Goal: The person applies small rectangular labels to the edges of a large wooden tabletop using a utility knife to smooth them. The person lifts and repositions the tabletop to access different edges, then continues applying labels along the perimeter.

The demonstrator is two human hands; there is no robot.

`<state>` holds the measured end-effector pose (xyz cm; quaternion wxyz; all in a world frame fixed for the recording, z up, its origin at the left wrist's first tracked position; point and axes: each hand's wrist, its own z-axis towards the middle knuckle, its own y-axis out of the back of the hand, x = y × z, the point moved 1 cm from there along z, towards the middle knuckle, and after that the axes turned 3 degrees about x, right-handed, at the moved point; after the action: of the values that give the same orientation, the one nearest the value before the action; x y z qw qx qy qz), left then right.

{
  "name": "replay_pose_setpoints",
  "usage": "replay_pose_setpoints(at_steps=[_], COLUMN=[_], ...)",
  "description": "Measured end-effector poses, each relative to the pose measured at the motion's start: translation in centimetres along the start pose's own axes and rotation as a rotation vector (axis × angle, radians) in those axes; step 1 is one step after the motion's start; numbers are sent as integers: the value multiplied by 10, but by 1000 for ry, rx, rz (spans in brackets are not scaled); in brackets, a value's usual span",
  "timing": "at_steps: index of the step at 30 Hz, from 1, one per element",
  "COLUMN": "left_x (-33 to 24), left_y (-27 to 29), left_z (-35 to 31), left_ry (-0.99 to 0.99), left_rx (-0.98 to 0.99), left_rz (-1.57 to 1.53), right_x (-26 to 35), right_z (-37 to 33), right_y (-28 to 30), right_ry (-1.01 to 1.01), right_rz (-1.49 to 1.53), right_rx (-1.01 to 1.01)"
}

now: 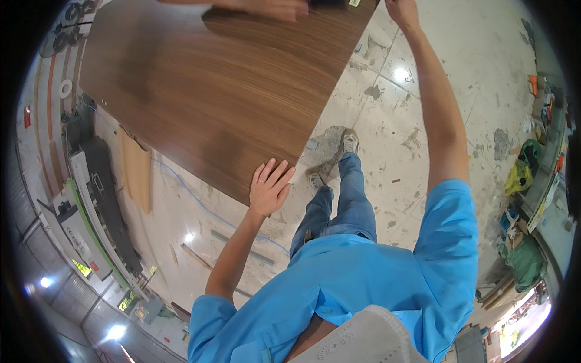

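A large brown wood-grain panel (212, 91) is held out in front of me, above the floor, and fills the upper left. My left hand (269, 186) lies flat on its near corner, fingers spread on top and thumb at the edge. My right arm stretches up along the panel's right side. My right hand (402, 11) is closed at the far right edge and partly cut off by the frame. Another person's hand (266, 8) rests on the panel's far end. My legs in jeans and my shoes (349, 140) stand below the panel's corner.
A long machine with green trim (91, 206) runs along the left. A light wooden board (137, 170) stands next to it, and a blue hose (200, 202) crosses the stained tiled floor (393, 109). Bags, tools and clutter (526, 181) line the right edge.
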<state>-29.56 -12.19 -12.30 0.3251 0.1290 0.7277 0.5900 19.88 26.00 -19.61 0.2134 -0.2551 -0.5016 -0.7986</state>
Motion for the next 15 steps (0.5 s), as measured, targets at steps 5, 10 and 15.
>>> replay_pose_setpoints(at_steps=[5,10,15], left_x=[-5,-7,-2], left_y=[5,7,5], left_z=[4,5,6], left_ry=[17,18,63], left_rx=[-24,-37,-176], left_rz=[-38,-48,-159], right_x=[9,41,90], right_z=[-12,-54,-138], right_y=[20,27,15], right_ry=[166,192,152], right_rz=[-46,28,-43], right_rx=[93,203,256])
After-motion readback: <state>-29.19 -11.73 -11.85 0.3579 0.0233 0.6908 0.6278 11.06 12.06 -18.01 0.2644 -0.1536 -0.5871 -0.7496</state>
